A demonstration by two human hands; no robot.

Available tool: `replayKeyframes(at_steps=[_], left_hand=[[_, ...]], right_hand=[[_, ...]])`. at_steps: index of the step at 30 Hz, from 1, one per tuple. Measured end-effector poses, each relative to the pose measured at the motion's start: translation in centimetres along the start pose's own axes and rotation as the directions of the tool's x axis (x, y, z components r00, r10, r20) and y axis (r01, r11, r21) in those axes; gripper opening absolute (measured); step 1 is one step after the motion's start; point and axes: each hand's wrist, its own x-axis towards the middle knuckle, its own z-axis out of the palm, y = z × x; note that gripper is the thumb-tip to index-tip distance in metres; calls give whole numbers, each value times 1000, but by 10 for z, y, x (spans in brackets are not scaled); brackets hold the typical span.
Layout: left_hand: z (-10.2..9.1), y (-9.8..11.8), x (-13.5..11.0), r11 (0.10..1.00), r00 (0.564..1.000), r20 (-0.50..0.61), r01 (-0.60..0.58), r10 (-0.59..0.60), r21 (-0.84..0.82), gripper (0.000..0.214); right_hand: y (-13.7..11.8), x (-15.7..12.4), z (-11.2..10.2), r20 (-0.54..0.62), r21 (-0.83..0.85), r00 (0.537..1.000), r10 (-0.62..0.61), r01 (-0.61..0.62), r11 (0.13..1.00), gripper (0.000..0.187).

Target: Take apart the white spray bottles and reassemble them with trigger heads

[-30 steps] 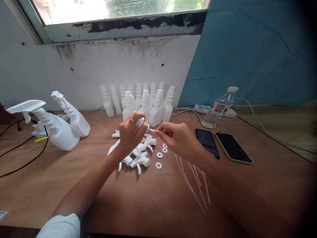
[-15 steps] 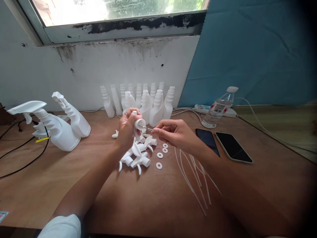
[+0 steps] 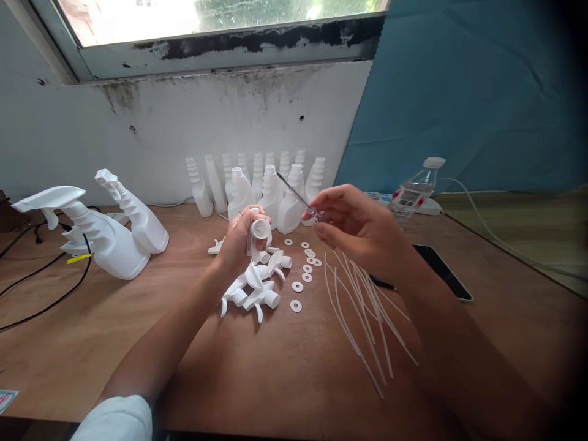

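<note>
Head view: left hand [image 3: 248,236] clamped on one nozzle [image 3: 260,229] above the nozzle heap [image 3: 254,278]; right hand [image 3: 353,223], to the heap's right, pinching one thin tool [image 3: 296,194]. About nine washers [image 3: 293,286] lie right of the heap; two bottles [image 3: 120,248] stand left.

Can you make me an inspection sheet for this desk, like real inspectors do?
Surface: brown wooden desktop.
Job's things: sprayer heads in a pile; white rings and thin tubes lying to the right of it; white bottles standing at the back, front ones open-necked.
Clutter: phone and clear capped bottle, right; spray bottle with its top on, left.
Left grip: holds a sprayer head, round opening facing us.
Right grip: holds a slim tool, tip apart from that head.
Cables: black cable, left; white cable, right.
Surroundings: stained wall, window, blue cloth.
Other people: nothing seen.
</note>
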Motion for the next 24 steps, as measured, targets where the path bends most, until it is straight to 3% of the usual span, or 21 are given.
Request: replayKeyframes(at_steps=[2, 5, 11, 19, 24], left_hand=[[-1, 1, 0, 998, 996, 67, 55, -54, -17, 14], [0, 1, -2, 998, 994, 85, 63, -63, -5, 12], [1, -2, -4, 995, 999, 13, 28, -29, 92, 9], [2, -10, -3, 955, 993, -100, -37, 69, 295, 6], [2, -11, -3, 918, 984, -114, -80, 135, 389, 8]], right_hand=[[-4, -1, -6, -76, -56, 995, -62, 58, 997, 21], [-9, -4, -13, -99, -230, 988, -116, 91, 969, 15], [-9, -6, -15, 72, -264, 979, -189, 201, 943, 11], [-7, -8, -4, 192, -418, 948, -254, 313, 853, 12], [-5, -10, 1, 257, -496, 926, -278, 373, 784, 15]])
